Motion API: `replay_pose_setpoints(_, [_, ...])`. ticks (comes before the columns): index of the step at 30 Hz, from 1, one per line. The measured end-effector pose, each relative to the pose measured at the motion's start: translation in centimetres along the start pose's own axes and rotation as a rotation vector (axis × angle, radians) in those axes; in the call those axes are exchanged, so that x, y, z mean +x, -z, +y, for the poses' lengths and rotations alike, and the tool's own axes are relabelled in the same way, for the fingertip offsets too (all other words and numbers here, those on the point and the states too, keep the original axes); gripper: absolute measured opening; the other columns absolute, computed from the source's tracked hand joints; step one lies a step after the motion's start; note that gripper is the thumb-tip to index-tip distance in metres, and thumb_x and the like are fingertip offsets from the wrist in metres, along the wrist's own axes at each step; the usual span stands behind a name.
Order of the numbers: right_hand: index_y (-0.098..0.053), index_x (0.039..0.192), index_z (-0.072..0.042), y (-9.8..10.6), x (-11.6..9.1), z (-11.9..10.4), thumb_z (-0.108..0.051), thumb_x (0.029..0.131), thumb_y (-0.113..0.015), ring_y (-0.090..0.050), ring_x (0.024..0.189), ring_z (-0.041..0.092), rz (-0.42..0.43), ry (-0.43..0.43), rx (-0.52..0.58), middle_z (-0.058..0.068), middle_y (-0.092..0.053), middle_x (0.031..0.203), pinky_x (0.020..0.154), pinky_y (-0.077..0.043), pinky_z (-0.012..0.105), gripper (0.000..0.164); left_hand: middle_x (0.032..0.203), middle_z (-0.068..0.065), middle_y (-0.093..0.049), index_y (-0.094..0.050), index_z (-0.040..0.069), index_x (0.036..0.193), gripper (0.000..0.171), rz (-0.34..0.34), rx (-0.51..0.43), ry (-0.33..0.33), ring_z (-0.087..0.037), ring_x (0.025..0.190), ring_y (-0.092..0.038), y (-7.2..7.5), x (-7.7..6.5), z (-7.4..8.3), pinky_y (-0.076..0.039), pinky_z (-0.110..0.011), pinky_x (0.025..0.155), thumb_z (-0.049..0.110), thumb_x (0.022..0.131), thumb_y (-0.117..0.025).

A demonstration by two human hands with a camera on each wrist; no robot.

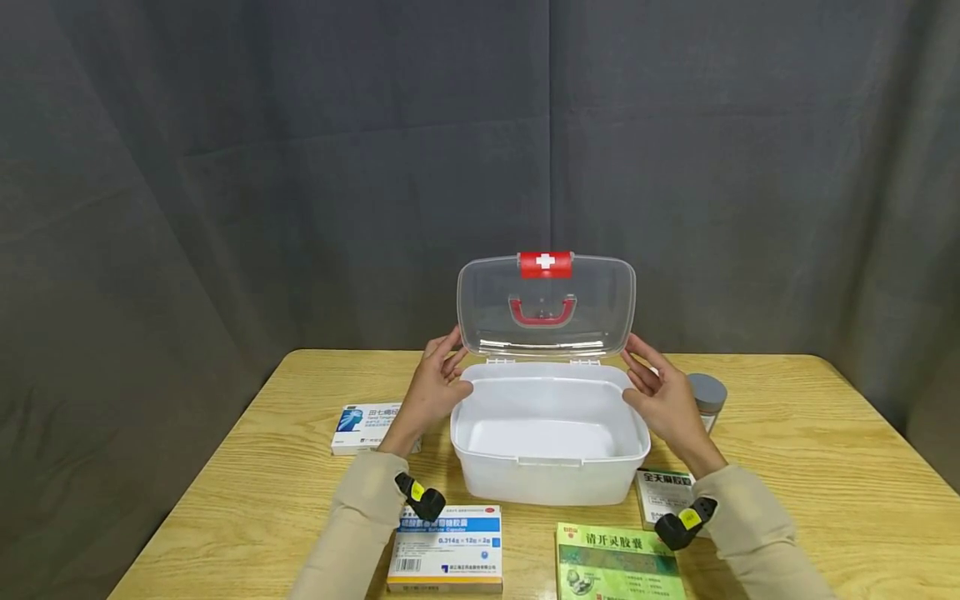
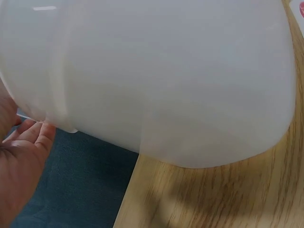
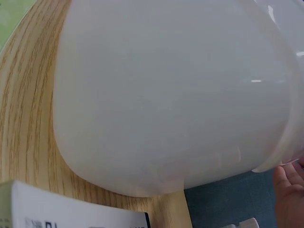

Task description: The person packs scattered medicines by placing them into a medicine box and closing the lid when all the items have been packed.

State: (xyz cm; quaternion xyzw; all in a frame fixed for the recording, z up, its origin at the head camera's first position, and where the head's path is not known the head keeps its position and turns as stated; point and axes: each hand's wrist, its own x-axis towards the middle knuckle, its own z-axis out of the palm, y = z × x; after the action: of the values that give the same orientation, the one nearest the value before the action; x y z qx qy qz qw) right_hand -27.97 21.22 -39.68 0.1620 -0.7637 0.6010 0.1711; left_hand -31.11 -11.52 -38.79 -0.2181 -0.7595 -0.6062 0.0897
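Observation:
A white plastic first-aid box (image 1: 551,483) stands with its interior showing in the head view. Its clear lid (image 1: 487,292), hinged at the back, is raised upright and has a red handle (image 1: 543,319) and a red latch with a white cross (image 1: 545,264). My left hand (image 1: 435,383) is at the back left corner, extended fingers at the lid's lower edge and thumb by the box rim. Mirroring it, my right hand (image 1: 663,404) reaches the lid's lower right corner. Both wrist views show fingertips right at the rim, partly hidden behind the box wall.
On the wooden table (image 1: 247,500) lie a blue-and-white medicine box (image 1: 447,546), a green one (image 1: 618,562), a white one (image 1: 663,496) by the right wrist and another (image 1: 367,425) behind the left. A grey-capped bottle (image 1: 707,392) stands right of the right hand.

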Motion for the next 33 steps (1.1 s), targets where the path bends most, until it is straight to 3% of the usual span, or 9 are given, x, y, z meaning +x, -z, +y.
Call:
replay_pose_setpoints(7, [-0.037, 0.147, 0.003, 0.0, -0.1, -0.1, 0.021, 0.082, -0.052, -0.040, 0.132, 0.035, -0.012, -0.018, 0.017, 0.019, -0.038, 0.149, 0.095, -0.040, 0.019, 0.069, 0.147, -0.019, -0.030, -0.025, -0.001, 0.151, 0.080, -0.006, -0.013, -0.017, -0.027, 0.138, -0.033, 0.1, -0.1, -0.2, -0.037, -0.048, 0.105, -0.019, 0.078, -0.052])
replay_pose_setpoints(10, [-0.037, 0.146, 0.003, 0.0, -0.2, -0.1, 0.021, 0.082, -0.053, -0.040, 0.132, 0.036, -0.012, -0.016, 0.014, 0.019, -0.038, 0.149, 0.096, -0.040, 0.019, 0.068, 0.147, -0.024, -0.029, -0.024, -0.006, 0.149, 0.078, -0.011, -0.024, -0.008, -0.031, 0.138, -0.032, 0.1, -0.4, 1.1, -0.036, -0.050, 0.105, -0.020, 0.077, -0.051])
replay_pose_setpoints(14, [-0.037, 0.146, 0.004, -0.1, -0.2, 0.0, 0.021, 0.083, -0.053, -0.039, 0.132, 0.036, -0.011, -0.018, 0.014, 0.019, -0.038, 0.149, 0.096, -0.039, 0.019, 0.067, 0.147, -0.023, -0.031, -0.025, -0.007, 0.148, 0.078, 0.001, -0.017, -0.018, -0.032, 0.136, -0.036, 0.1, -0.5, 1.0, -0.038, -0.047, 0.104, -0.020, 0.076, -0.052])
replay_pose_setpoints(17, [-0.036, 0.147, 0.004, -0.1, -0.2, 0.1, 0.020, 0.083, -0.052, -0.039, 0.133, 0.037, -0.020, -0.019, 0.009, 0.019, -0.037, 0.149, 0.096, -0.039, 0.018, 0.067, 0.147, -0.019, -0.034, -0.028, -0.005, 0.149, 0.079, 0.015, 0.006, -0.040, -0.028, 0.134, -0.040, 0.0, -0.3, -0.3, -0.041, -0.041, 0.102, -0.017, 0.076, -0.054])
replay_pose_setpoints(26, [-0.034, 0.148, 0.004, 0.1, -0.2, 0.0, 0.019, 0.085, -0.049, -0.034, 0.135, 0.038, -0.064, -0.037, 0.017, 0.019, -0.034, 0.151, 0.099, -0.036, 0.020, 0.066, 0.149, -0.019, -0.034, -0.030, -0.005, 0.148, 0.077, 0.009, 0.052, -0.030, -0.026, 0.133, -0.042, 0.0, -0.3, -0.1, -0.043, -0.037, 0.101, -0.016, 0.076, -0.054])
replay_pose_setpoints(29, [-0.033, 0.148, 0.003, 0.1, -0.3, 0.0, 0.018, 0.086, -0.048, -0.033, 0.136, 0.037, -0.080, -0.047, 0.029, 0.019, -0.032, 0.152, 0.100, -0.035, 0.021, 0.066, 0.150, -0.022, -0.033, -0.029, -0.007, 0.147, 0.075, -0.001, 0.050, -0.019, -0.029, 0.133, -0.041, -0.1, -0.5, 0.5, -0.041, -0.041, 0.102, -0.017, 0.077, -0.053])
replay_pose_setpoints(33, [-0.031, 0.149, 0.002, 0.1, -0.3, 0.1, 0.018, 0.087, -0.047, -0.032, 0.137, 0.036, -0.097, -0.051, 0.043, 0.017, -0.031, 0.153, 0.102, -0.034, 0.023, 0.066, 0.148, -0.028, -0.032, -0.027, -0.013, 0.145, 0.073, -0.024, 0.048, -0.013, -0.036, 0.132, -0.039, 0.0, -1.1, 2.5, -0.039, -0.047, 0.103, -0.018, 0.076, -0.051])
